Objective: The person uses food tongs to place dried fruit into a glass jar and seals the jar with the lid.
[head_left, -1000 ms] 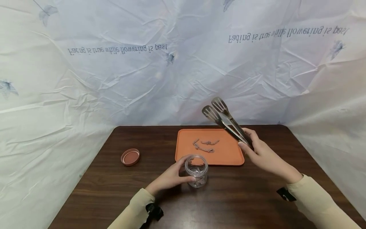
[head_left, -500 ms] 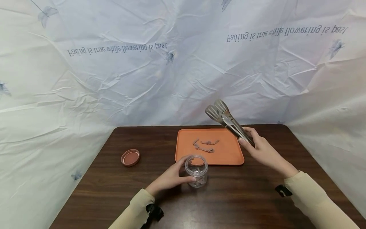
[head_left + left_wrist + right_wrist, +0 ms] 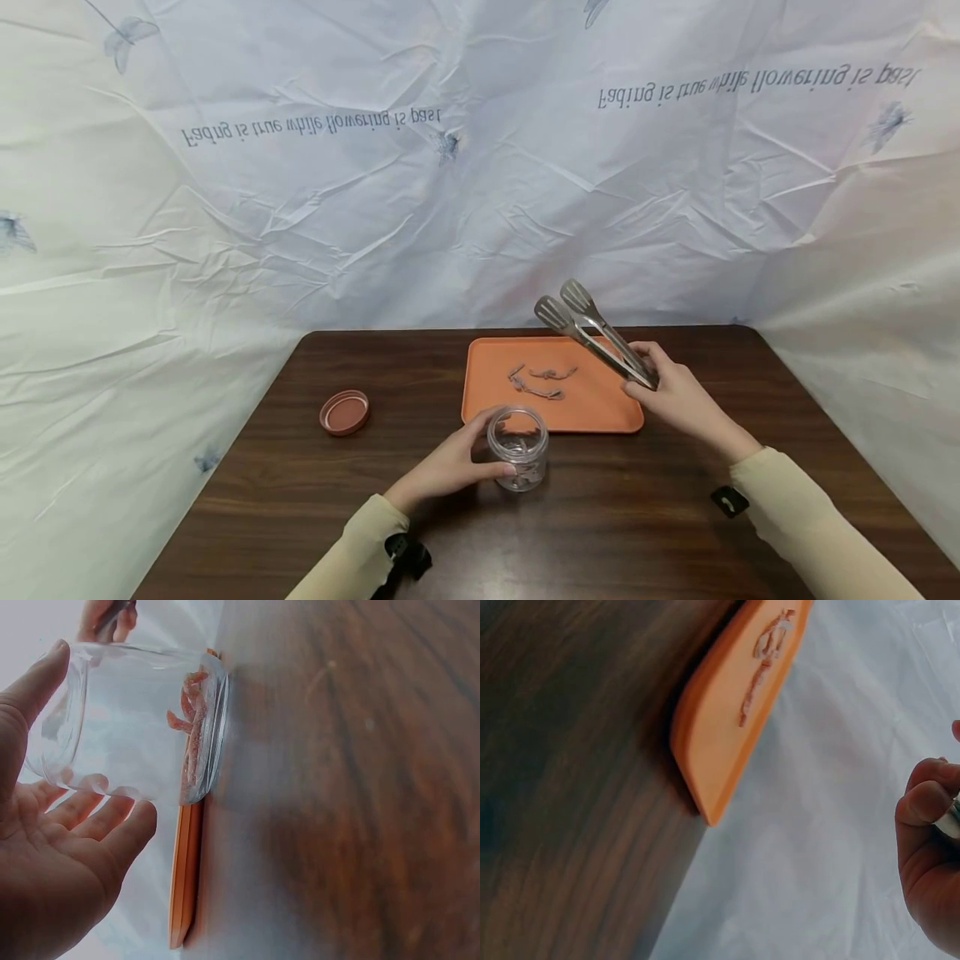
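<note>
With thumb and fingers round its side, my left hand [image 3: 448, 468] holds a clear open jar [image 3: 522, 457] upright on the table. Several reddish-brown dried strips [image 3: 195, 727] lie at the jar's bottom in the left wrist view. My right hand [image 3: 681, 407] grips metal tongs [image 3: 553, 314] by the handle end, raised over the tray's right side. Their slotted ends point up and away to the left, spread apart with nothing between them. Thin, twisted dried strips [image 3: 542, 392] lie on the orange tray [image 3: 600, 412], just beyond the jar.
A reddish-brown screw lid [image 3: 346, 413] lies on the table's left side, its inside facing up. Dark wood-grain tabletop [image 3: 600, 533] stretches under everything. White printed sheeting [image 3: 487, 225] hangs behind and at both sides of the table.
The tongs' ends came closer together, then spread again. My right hand has lowered the tongs slightly and moved a little left. My left hand and the jar stay in place.
</note>
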{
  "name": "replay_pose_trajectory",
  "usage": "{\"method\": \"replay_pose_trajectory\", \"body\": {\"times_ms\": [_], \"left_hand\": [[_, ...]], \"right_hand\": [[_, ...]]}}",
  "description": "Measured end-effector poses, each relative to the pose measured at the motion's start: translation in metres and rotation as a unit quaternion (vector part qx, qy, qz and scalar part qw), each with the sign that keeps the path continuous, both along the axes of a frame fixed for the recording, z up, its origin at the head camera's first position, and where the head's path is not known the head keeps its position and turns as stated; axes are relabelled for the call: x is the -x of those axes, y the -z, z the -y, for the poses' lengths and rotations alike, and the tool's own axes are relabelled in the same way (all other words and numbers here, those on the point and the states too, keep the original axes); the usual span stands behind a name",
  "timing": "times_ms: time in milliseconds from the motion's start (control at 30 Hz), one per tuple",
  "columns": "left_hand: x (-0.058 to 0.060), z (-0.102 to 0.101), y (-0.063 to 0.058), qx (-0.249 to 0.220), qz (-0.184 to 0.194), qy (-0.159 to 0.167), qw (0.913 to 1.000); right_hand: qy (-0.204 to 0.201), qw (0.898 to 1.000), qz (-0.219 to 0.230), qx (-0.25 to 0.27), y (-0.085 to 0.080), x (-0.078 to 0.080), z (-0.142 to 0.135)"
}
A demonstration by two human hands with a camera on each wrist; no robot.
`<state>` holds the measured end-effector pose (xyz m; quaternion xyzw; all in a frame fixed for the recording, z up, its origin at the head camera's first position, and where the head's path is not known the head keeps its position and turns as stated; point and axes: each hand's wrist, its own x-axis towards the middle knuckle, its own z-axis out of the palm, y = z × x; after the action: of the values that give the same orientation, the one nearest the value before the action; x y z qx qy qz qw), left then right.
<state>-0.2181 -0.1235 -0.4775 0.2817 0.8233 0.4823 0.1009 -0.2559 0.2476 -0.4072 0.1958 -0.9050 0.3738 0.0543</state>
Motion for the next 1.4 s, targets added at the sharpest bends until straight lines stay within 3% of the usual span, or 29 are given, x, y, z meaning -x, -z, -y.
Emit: {"method": "replay_pose_trajectory", "body": {"times_ms": [533,800,1400], "left_hand": [[0.006,0.001,0.000,-0.004,0.007,0.006,0.9999],[0.010,0.004,-0.002,-0.005,0.005,0.010,0.9999],[0.016,0.010,-0.001,0.001,0.004,0.012,0.9999]], "right_hand": [[0.027,0.993,0.097,-0.064,0.036,0.022,-0.005],[0.022,0.990,0.099,-0.094,0.048,0.023,-0.003],[0.065,0.986,0.091,-0.126,0.056,0.020,0.010]]}}
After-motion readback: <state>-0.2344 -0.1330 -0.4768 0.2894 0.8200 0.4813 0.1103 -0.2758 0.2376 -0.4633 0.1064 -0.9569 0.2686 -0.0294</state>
